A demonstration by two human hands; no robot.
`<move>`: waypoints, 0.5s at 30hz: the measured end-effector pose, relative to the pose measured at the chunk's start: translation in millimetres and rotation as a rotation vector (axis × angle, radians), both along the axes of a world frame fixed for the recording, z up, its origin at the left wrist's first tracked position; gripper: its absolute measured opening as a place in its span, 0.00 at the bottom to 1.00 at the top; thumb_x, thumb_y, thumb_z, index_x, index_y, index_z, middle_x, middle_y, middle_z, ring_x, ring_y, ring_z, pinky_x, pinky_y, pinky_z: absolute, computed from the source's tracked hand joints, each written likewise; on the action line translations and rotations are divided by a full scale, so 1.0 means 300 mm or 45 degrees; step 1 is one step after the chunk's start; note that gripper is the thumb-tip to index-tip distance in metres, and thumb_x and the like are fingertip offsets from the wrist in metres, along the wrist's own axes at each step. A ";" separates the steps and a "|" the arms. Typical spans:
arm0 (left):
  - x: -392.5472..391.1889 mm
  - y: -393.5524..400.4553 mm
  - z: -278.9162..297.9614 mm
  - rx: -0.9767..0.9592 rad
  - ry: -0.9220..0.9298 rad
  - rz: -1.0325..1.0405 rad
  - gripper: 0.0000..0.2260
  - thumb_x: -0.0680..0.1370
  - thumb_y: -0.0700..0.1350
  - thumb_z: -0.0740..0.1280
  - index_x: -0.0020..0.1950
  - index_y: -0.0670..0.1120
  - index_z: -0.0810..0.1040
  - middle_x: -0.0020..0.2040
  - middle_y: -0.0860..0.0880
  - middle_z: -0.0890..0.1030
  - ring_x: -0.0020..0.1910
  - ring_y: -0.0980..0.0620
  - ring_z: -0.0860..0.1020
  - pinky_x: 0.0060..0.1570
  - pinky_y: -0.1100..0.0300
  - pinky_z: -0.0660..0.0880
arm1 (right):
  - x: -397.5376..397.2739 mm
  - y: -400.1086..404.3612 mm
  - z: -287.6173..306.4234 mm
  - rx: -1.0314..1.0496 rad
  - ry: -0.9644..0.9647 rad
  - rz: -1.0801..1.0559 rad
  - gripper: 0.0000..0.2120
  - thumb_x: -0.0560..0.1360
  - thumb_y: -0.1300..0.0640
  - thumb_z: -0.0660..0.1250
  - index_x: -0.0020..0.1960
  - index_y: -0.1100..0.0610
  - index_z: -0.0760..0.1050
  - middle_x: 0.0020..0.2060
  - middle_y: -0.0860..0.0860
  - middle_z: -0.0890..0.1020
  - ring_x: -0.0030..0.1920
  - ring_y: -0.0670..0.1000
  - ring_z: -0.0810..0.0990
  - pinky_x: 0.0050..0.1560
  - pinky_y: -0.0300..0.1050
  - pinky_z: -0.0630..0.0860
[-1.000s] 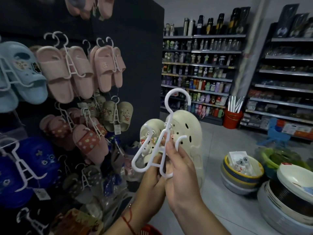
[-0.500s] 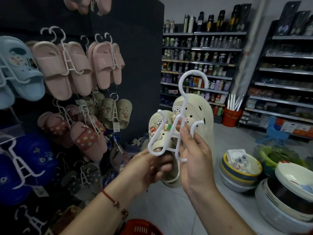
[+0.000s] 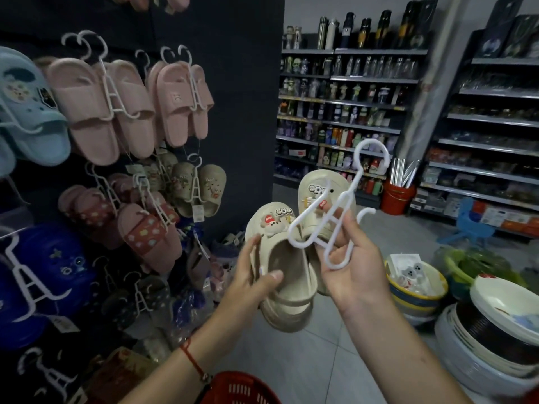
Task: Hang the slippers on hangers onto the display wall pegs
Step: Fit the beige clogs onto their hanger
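While left hand (image 3: 256, 275) grips near cream clog (image 3: 287, 282) at heel opening, right hand (image 3: 354, 266) pinches white plastic hanger (image 3: 335, 211) mid-frame, right of display wall (image 3: 242, 83). Clogs likely light, rubbery; hanger likely stiff, thin: hold stem below hook.

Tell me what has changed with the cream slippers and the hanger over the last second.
The white hanger has tipped so its hook leans right, and the near cream slipper has turned to show its opening. The left hand has shifted to grip that slipper's rim. The right hand still pinches the hanger. The pairs on the display wall hang as before.
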State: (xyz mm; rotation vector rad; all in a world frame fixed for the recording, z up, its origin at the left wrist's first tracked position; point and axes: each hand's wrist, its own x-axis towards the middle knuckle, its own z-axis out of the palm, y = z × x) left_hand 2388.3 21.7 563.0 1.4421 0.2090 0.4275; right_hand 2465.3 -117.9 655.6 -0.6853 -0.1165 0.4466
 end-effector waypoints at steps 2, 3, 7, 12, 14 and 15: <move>-0.007 0.016 -0.004 0.099 0.004 -0.268 0.47 0.65 0.54 0.80 0.75 0.70 0.56 0.73 0.66 0.68 0.71 0.63 0.71 0.68 0.60 0.70 | 0.026 -0.013 0.012 0.059 0.074 -0.026 0.20 0.82 0.55 0.62 0.38 0.59 0.86 0.41 0.55 0.87 0.42 0.51 0.88 0.42 0.48 0.85; -0.007 0.027 -0.004 0.179 0.045 -0.375 0.52 0.65 0.53 0.81 0.75 0.73 0.49 0.73 0.70 0.66 0.72 0.66 0.69 0.68 0.62 0.69 | 0.038 -0.016 0.013 0.063 0.085 -0.044 0.18 0.82 0.55 0.62 0.39 0.59 0.86 0.41 0.55 0.87 0.43 0.51 0.88 0.46 0.50 0.84; 0.004 0.043 0.001 0.411 0.187 -0.330 0.59 0.65 0.49 0.83 0.75 0.76 0.41 0.75 0.65 0.64 0.72 0.63 0.69 0.70 0.60 0.71 | 0.071 -0.009 -0.012 0.036 0.134 -0.058 0.10 0.80 0.55 0.64 0.52 0.60 0.82 0.50 0.55 0.87 0.55 0.52 0.85 0.64 0.54 0.78; 0.035 0.037 0.012 0.175 0.081 0.067 0.41 0.62 0.52 0.83 0.65 0.71 0.63 0.65 0.53 0.77 0.59 0.54 0.81 0.56 0.57 0.80 | 0.051 0.016 -0.037 0.028 0.187 0.008 0.10 0.77 0.55 0.66 0.52 0.60 0.82 0.50 0.55 0.87 0.55 0.53 0.85 0.69 0.55 0.73; 0.047 0.032 0.021 0.163 0.080 0.187 0.34 0.67 0.53 0.82 0.63 0.67 0.64 0.62 0.54 0.76 0.57 0.52 0.81 0.49 0.62 0.79 | 0.044 0.024 -0.049 -0.004 0.203 0.040 0.11 0.79 0.55 0.65 0.53 0.60 0.83 0.49 0.55 0.87 0.52 0.53 0.86 0.66 0.55 0.75; 0.054 0.029 0.020 0.185 0.086 0.247 0.31 0.69 0.55 0.80 0.62 0.67 0.65 0.62 0.55 0.75 0.57 0.53 0.80 0.48 0.63 0.77 | 0.042 0.026 -0.052 -0.015 0.204 0.046 0.12 0.79 0.55 0.65 0.55 0.61 0.83 0.50 0.55 0.87 0.52 0.54 0.86 0.65 0.56 0.76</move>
